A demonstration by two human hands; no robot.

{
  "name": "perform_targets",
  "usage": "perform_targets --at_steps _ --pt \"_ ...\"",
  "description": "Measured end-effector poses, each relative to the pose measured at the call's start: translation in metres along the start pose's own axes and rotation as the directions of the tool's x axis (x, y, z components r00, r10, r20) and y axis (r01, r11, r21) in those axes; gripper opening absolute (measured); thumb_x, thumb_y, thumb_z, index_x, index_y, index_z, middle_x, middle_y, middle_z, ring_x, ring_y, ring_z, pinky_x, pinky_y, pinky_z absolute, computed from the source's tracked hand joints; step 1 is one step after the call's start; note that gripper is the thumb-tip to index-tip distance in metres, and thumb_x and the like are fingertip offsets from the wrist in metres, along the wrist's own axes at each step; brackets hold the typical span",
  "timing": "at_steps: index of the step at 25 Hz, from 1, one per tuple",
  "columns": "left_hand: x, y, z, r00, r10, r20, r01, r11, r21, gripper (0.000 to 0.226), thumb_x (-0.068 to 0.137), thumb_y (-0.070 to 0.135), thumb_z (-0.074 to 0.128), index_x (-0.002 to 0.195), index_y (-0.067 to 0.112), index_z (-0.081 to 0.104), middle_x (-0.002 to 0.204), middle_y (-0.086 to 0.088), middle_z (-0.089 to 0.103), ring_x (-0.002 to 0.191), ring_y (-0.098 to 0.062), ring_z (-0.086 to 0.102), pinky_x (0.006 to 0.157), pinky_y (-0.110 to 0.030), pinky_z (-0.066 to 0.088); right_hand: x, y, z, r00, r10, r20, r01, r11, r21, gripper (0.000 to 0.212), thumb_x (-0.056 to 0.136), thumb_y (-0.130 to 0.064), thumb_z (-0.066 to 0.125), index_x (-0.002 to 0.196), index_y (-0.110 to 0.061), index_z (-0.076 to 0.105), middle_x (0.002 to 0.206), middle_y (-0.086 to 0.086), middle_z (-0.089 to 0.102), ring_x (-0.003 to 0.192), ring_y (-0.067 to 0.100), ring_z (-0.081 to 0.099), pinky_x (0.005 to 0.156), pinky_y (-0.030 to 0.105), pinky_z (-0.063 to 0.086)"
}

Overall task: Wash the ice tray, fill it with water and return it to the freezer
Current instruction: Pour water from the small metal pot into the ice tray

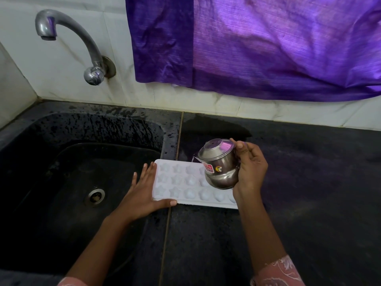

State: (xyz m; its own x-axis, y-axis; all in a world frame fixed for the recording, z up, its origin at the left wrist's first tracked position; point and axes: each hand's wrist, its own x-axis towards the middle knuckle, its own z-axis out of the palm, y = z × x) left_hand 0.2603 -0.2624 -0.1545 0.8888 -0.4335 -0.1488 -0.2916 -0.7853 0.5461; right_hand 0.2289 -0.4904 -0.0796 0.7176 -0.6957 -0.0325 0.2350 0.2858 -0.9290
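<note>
A white ice tray with star and round moulds lies flat on the dark counter, its left end at the sink's edge. My left hand rests against that left end with straight fingers, thumb along the near rim. My right hand grips a small steel pot with stickers, tilted mouth-left over the tray's right half. A thin stream of water falls from the pot's lip onto the tray. The pot and my right hand hide the tray's right end.
A black sink with a steel drain lies to the left, its rim wet. A curved steel tap projects from the white tiled wall. A purple curtain hangs above the dark counter.
</note>
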Motion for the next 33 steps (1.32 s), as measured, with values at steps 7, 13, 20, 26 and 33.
perform_targets --at_steps 7,13,20,26,33 --pt "0.000 -0.001 0.001 1.000 0.002 -0.008 -0.002 1.000 -0.010 0.145 0.036 0.101 0.029 0.146 0.018 -0.017 0.144 0.019 -0.023 0.135 -0.001 -0.028 0.109 -0.028 -0.021 0.000 0.005 0.012 1.000 0.014 0.027 -0.015 0.999 0.035 0.011 0.079 -0.011 0.067 0.071 -0.019 0.065 0.085 0.008 0.069 0.088 0.021 0.065 0.077 0.030 0.051" --pt "0.000 -0.002 0.001 1.000 0.005 -0.018 -0.005 1.000 -0.013 0.145 0.036 0.101 0.028 0.146 0.018 -0.016 0.144 0.018 -0.022 0.135 -0.001 -0.028 0.110 -0.029 -0.020 -0.003 0.005 0.018 0.993 -0.051 0.102 0.057 0.997 -0.050 0.016 0.081 -0.007 0.065 0.072 -0.021 0.065 0.075 -0.006 0.072 0.085 0.014 0.068 0.072 0.022 0.052" --pt "0.000 -0.002 0.003 1.000 0.005 -0.021 -0.005 1.000 -0.016 0.145 0.037 0.101 0.028 0.147 0.018 -0.016 0.148 0.016 -0.021 0.135 -0.001 -0.028 0.110 -0.029 -0.020 -0.003 0.004 0.021 0.984 -0.111 0.140 0.132 0.979 -0.157 0.017 0.080 -0.010 0.068 0.070 -0.024 0.065 0.066 -0.014 0.068 0.075 0.005 0.063 0.071 0.020 0.051" --pt "0.000 -0.002 0.003 1.000 0.005 -0.024 -0.005 1.000 -0.013 0.145 0.036 0.101 0.027 0.146 0.018 -0.016 0.149 0.015 -0.020 0.135 -0.001 -0.028 0.109 -0.029 -0.020 -0.002 0.000 0.024 0.975 -0.146 0.166 0.176 0.968 -0.181 0.016 0.081 -0.008 0.068 0.073 -0.021 0.064 0.065 -0.017 0.067 0.070 -0.002 0.062 0.068 0.017 0.051" --pt "0.001 -0.003 0.004 1.000 0.001 -0.025 -0.002 0.999 -0.038 0.144 0.038 0.100 0.032 0.147 0.019 -0.014 0.155 0.010 -0.016 0.135 0.001 -0.027 0.110 -0.029 -0.019 -0.003 0.004 0.023 0.986 -0.097 0.132 0.109 0.990 -0.091 0.015 0.080 -0.011 0.068 0.071 -0.024 0.066 0.075 -0.007 0.070 0.083 0.013 0.065 0.070 0.019 0.051"
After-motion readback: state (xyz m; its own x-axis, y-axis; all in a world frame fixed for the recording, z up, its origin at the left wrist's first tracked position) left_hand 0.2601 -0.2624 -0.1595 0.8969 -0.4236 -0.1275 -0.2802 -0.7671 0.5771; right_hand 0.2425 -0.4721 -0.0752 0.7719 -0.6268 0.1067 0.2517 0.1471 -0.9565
